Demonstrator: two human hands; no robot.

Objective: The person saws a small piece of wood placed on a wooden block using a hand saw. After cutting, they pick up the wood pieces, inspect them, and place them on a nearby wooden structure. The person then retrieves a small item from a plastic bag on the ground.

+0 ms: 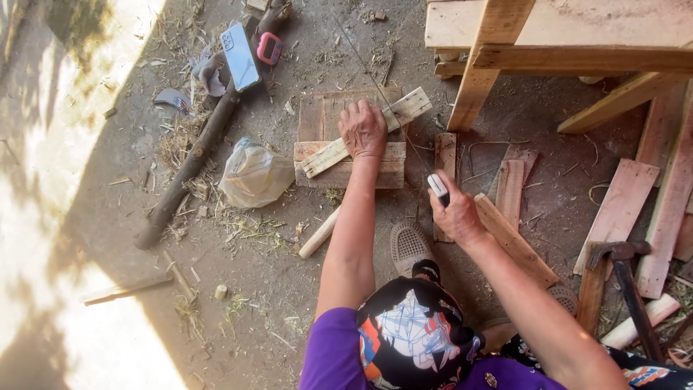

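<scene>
My left hand (363, 130) presses flat on a pale wooden strip (411, 106) that lies slantwise across a stack of short boards (317, 119) on the dirt ground. My right hand (456, 214) is closed around a small black-and-white object (437, 187), held a little to the right of the boards and above the ground. A thin line runs across the strip from the upper left toward my right hand. My knee in patterned cloth (415, 332) and a perforated shoe (408, 245) sit below the hands.
A phone (240, 56) and a small red device (269, 48) rest on a dark log (191, 162) at upper left. A plastic bag (254, 175) lies left of the boards. A wooden bench frame (505, 50) stands upper right; planks (621, 209) and a hammer (621, 253) lie right.
</scene>
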